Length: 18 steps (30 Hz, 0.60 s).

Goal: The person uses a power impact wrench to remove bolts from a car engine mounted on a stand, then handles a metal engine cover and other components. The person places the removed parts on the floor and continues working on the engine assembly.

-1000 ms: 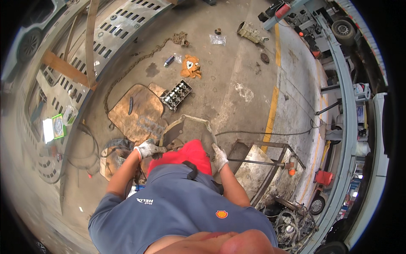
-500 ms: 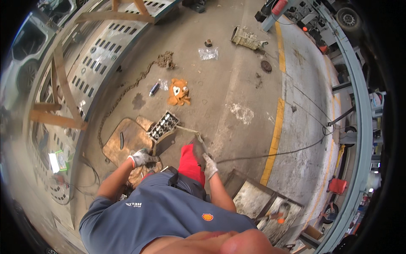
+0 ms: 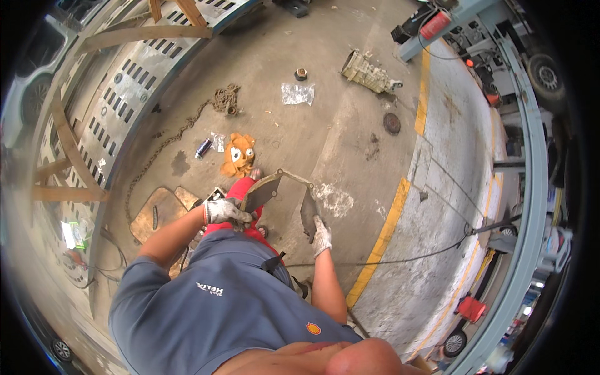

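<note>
Both of my hands wear white-grey gloves and grip a dirty, arched metal part point(image 3: 262, 194) with flat dark plates at its two ends, held in front of my red-clad legs. My left hand point(image 3: 224, 211) is closed on its left end, my right hand point(image 3: 321, 234) on its right end. Beyond my left hand, a cylinder head point(image 3: 215, 192) shows only in part behind the glove. A worn brown flat sheet point(image 3: 151, 212) lies on the floor left of it. An orange plush toy point(image 3: 232, 164) with white eyes lies just past my feet.
A perforated ramp point(image 3: 128, 87) with timber braces runs along the left. A chain point(image 3: 222, 100), spray can point(image 3: 203, 148), plastic bag point(image 3: 297, 94) and gearbox housing point(image 3: 365, 74) lie on the floor. A hose point(image 3: 412, 255) crosses at right near steel posts point(image 3: 531, 187) and vehicles.
My body has turned and moved forward toward the plush toy. The held part now covers more of the floor ahead, and the cylinder head and brown sheet have become largely hidden behind me.
</note>
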Each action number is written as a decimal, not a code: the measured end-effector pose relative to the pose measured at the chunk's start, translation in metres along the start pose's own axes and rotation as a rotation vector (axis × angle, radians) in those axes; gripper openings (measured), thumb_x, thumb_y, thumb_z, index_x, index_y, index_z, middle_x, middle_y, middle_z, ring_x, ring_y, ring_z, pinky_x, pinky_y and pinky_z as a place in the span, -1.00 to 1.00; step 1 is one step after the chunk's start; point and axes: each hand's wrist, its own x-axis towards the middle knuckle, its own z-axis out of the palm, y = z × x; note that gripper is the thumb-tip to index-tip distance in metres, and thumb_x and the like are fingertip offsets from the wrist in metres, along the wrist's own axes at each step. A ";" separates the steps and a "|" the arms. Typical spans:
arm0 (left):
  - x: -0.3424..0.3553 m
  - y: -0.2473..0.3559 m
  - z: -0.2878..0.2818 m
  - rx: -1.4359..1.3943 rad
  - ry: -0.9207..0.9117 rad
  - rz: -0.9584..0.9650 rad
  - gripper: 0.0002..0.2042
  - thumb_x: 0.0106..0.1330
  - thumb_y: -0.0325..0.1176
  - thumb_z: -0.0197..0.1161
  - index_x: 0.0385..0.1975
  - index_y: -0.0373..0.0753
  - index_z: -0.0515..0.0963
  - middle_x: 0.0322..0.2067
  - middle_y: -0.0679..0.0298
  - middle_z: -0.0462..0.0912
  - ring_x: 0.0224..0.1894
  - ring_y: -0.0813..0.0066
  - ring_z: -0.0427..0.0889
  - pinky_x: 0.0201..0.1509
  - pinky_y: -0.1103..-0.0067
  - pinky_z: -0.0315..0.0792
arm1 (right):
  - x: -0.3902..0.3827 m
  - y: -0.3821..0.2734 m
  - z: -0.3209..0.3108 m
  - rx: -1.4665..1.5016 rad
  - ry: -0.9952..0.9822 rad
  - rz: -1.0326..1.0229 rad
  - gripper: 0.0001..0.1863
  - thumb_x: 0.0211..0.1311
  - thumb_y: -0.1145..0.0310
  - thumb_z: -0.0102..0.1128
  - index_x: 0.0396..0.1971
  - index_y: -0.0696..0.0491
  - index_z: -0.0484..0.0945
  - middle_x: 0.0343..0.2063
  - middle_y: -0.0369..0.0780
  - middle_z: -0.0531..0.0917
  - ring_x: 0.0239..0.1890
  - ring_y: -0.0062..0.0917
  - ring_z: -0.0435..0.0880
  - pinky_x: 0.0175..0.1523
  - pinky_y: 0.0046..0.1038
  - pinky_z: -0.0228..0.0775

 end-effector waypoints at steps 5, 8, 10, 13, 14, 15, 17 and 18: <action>0.111 0.122 -0.069 0.057 0.099 -0.036 -0.60 0.48 -0.04 0.24 -0.09 -0.33 0.67 -0.47 0.26 0.69 -0.47 0.51 0.67 -0.38 0.56 0.56 | 0.139 -0.070 0.014 -0.052 0.028 0.029 -0.45 0.31 0.13 0.38 0.19 0.08 0.48 -0.11 -0.13 0.67 -0.35 -0.30 0.72 -0.37 -0.27 0.61; 0.173 0.198 -0.120 -0.041 0.063 -0.018 -0.60 0.49 0.01 0.22 -0.22 -0.28 0.65 -0.54 0.29 0.65 -0.55 0.52 0.61 -0.45 0.56 0.48 | 0.173 -0.160 0.074 -0.053 -0.042 0.095 -0.64 0.41 0.13 0.25 0.08 -0.01 0.56 -0.32 -0.15 0.73 -0.49 -0.35 0.71 -0.49 -0.33 0.59; 0.205 0.263 -0.142 0.002 0.022 -0.017 -0.58 0.49 0.02 0.21 -0.19 -0.31 0.64 -0.52 0.26 0.67 -0.55 0.51 0.64 -0.45 0.57 0.51 | 0.203 -0.204 0.091 -0.125 0.001 0.111 -0.61 0.44 0.07 0.20 0.09 0.00 0.55 -0.25 -0.18 0.73 -0.42 -0.37 0.72 -0.38 -0.31 0.61; 0.251 0.357 -0.178 0.075 0.060 -0.092 -0.58 0.49 0.00 0.21 -0.11 -0.32 0.61 -0.50 0.20 0.71 -0.56 0.49 0.67 -0.49 0.52 0.56 | 0.257 -0.263 0.119 -0.070 0.014 0.120 -0.59 0.46 0.02 0.16 0.09 0.00 0.54 -0.18 -0.21 0.71 -0.30 -0.39 0.71 -0.22 -0.30 0.60; 0.262 0.389 -0.190 0.066 0.057 -0.113 -0.58 0.48 0.01 0.22 -0.10 -0.32 0.61 -0.51 0.19 0.71 -0.56 0.48 0.67 -0.50 0.51 0.56 | 0.273 -0.287 0.132 -0.022 -0.030 0.126 -0.59 0.46 0.02 0.15 0.08 -0.01 0.54 -0.16 -0.22 0.70 -0.27 -0.39 0.71 -0.19 -0.30 0.58; 0.273 0.416 -0.201 0.081 0.081 -0.099 -0.56 0.47 0.03 0.23 -0.13 -0.33 0.62 -0.50 0.19 0.71 -0.55 0.46 0.67 -0.47 0.51 0.57 | 0.291 -0.313 0.144 0.027 -0.074 0.132 -0.60 0.47 0.01 0.14 0.08 -0.02 0.54 -0.15 -0.23 0.69 -0.25 -0.39 0.70 -0.16 -0.30 0.57; 0.291 0.476 -0.217 0.076 0.145 -0.102 -0.55 0.46 0.04 0.24 -0.19 -0.33 0.64 -0.50 0.20 0.71 -0.55 0.46 0.67 -0.44 0.51 0.58 | 0.308 -0.381 0.193 0.227 -0.093 0.203 -0.69 0.46 0.06 0.17 -0.02 -0.03 0.58 -0.24 -0.26 0.69 -0.31 -0.41 0.68 -0.22 -0.34 0.55; 0.305 0.505 -0.230 0.079 0.171 -0.101 -0.55 0.46 0.04 0.24 -0.22 -0.34 0.65 -0.50 0.20 0.71 -0.55 0.45 0.67 -0.43 0.51 0.58 | 0.338 -0.397 0.203 0.198 -0.093 0.158 -0.72 0.46 0.09 0.18 -0.06 -0.04 0.60 -0.27 -0.27 0.69 -0.33 -0.43 0.68 -0.25 -0.36 0.55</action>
